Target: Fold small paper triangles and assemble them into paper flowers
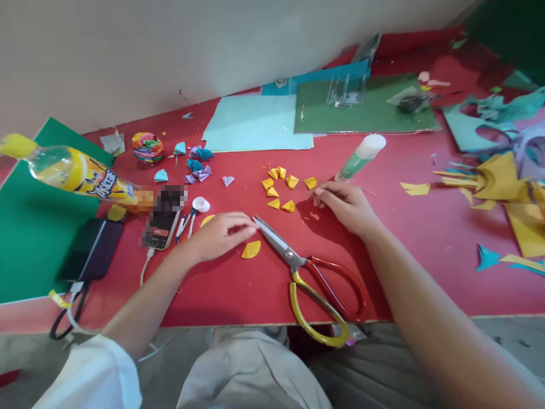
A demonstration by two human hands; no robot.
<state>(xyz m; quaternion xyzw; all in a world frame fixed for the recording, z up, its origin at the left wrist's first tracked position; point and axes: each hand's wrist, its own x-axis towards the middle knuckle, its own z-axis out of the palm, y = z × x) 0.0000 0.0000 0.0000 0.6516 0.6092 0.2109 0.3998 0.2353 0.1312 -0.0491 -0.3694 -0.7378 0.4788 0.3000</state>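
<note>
Left hand [222, 234] lay loosely open; right hand [343, 204] pinched, contents unclear; small yellow folded-paper triangles [272, 192] sat between red counter's [238, 295] front and far edges, presumably for easy reach

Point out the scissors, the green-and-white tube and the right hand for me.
Scissors [293, 259]: head view, on the metal by the pivot.
Green-and-white tube [356, 163]: head view, on its green side.
Right hand [346, 205]: head view, on the back of the hand.

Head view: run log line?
left hand: near red-and-yellow-handled metal scissors; right hand: near folded yellow paper pieces, white-and-green glue stick
</note>
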